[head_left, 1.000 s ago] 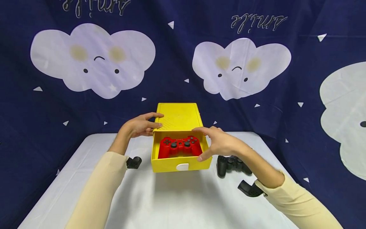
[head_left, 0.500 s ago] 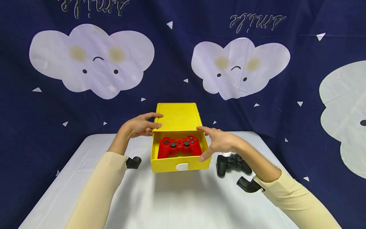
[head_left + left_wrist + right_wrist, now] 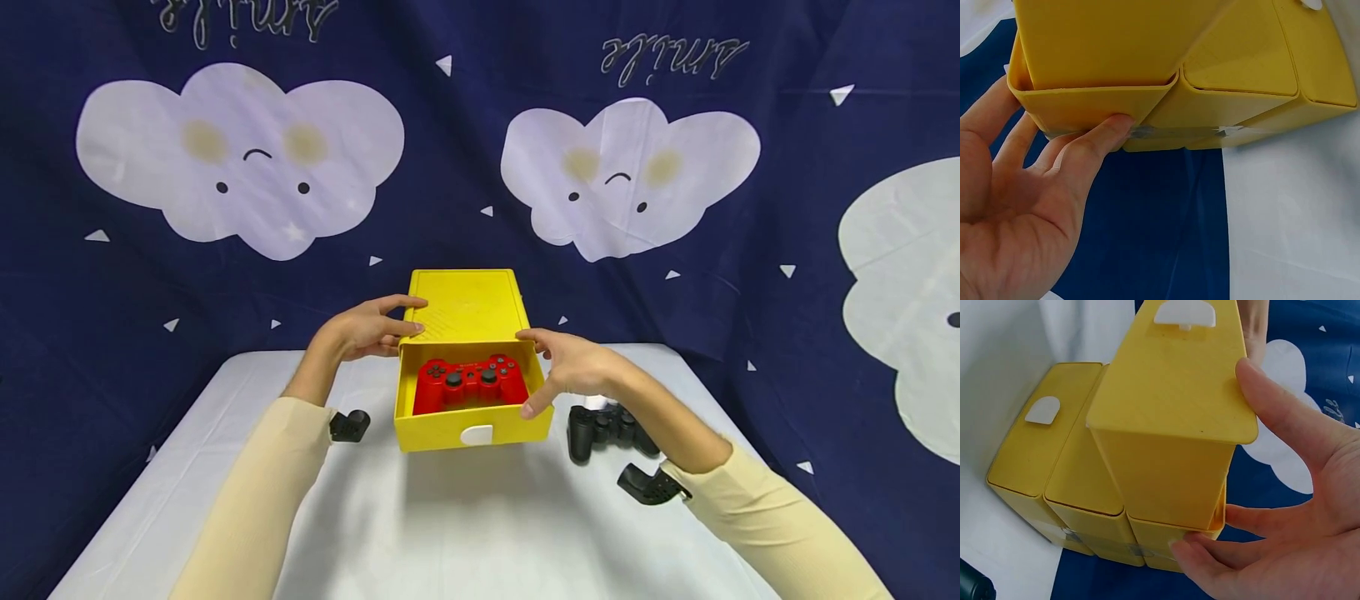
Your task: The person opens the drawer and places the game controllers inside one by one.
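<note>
A yellow drawer cabinet [image 3: 472,308] stands in the middle of the table, its units joined by tape. Its top drawer [image 3: 442,433] is pulled out, with a white handle [image 3: 477,434] on the front and a red game controller [image 3: 472,385] lying inside. My left hand [image 3: 360,329] holds the cabinet's left side, some fingers on the top panel and others on the side wall. My right hand [image 3: 576,367] spans the right corner: the thumb [image 3: 1279,400] presses the drawer's front edge, while the other fingers touch the cabinet's side. Lower drawers [image 3: 1075,440] stay closed.
To the right, a black game controller [image 3: 611,429] lies on the white-covered table [image 3: 480,533], partly behind my right forearm. Black wrist devices [image 3: 651,485] stick out at my sleeve ends. A dark blue cloth [image 3: 450,167] with white clouds hangs behind the table.
My right index finger has slid slightly to the right along the cabinet's top edge. The drawer, the red controller and my left hand look nearly unmoved.
</note>
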`<state>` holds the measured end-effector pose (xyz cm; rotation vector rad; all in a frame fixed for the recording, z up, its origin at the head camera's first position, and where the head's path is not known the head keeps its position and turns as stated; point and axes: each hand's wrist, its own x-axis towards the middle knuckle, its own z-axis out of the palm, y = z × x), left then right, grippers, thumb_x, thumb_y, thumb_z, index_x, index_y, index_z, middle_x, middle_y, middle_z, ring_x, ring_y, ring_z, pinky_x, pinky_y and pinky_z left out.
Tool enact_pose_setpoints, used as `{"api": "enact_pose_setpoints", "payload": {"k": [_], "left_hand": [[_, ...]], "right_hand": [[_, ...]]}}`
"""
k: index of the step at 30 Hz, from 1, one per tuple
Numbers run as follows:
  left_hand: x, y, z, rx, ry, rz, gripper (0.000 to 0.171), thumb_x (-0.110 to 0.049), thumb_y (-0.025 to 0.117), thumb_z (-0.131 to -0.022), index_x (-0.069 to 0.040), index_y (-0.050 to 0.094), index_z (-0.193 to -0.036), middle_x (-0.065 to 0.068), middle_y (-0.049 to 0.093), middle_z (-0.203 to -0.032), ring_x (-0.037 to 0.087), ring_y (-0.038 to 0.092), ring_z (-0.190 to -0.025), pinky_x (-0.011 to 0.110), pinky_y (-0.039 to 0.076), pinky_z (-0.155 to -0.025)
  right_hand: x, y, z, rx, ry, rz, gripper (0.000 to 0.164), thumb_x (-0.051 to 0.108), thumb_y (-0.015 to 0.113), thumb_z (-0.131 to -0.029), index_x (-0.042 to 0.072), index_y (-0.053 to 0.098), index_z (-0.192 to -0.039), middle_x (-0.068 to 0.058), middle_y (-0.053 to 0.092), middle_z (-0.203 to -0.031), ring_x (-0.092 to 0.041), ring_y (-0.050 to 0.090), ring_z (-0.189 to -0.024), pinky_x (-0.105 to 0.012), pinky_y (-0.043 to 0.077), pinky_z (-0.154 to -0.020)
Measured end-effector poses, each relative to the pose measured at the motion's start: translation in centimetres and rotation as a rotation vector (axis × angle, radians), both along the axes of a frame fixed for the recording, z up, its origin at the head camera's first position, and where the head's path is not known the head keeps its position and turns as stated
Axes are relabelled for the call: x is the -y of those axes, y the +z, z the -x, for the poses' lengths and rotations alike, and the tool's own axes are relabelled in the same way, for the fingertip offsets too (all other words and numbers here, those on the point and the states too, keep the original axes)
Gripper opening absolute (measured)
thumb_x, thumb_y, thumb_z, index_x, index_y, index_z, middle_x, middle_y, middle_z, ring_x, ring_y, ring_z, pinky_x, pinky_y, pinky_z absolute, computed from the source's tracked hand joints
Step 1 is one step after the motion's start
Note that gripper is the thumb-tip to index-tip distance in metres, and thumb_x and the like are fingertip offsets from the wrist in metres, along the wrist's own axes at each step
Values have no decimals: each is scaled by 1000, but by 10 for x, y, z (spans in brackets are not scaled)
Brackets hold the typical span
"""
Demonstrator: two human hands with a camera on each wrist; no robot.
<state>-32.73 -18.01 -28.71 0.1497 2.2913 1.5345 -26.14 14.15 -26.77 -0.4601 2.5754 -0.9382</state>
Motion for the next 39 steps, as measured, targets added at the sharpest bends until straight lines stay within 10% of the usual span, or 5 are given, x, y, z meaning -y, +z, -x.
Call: {"api": "enact_pose_setpoints", "payload": {"k": [6, 25, 39], "left_hand": [[0, 0, 0, 0, -3, 6, 66, -24, 70, -98, -26, 40, -157, 14, 48, -143, 18, 57, -93, 29, 54, -89], [1, 1, -1, 3, -28, -20, 66, -24, 69, -98, -26, 38, -157, 3, 56, -97, 13, 41, -65, 25, 47, -74], [0, 1, -3, 16, -19, -3, 66, -24, 69, -99, -27, 39, -157, 4, 56, -100, 14, 44, -67, 26, 49, -76]], "right_hand": [[-1, -1, 0, -24, -39, 5, 111, 30, 97, -62, 18, 39, -155, -15, 44, -152, -37, 39, -139, -58, 45, -108], [-3, -10, 10, -116, -136, 57, 81, 34, 95, -66, 23, 60, -139, -15, 59, -137, -35, 54, -127, -56, 48, -104], [-4, -14, 12, -106, -147, 89, 78, 33, 95, -67, 23, 61, -137, -16, 59, -136, -36, 55, -126, -55, 49, -103]]}}
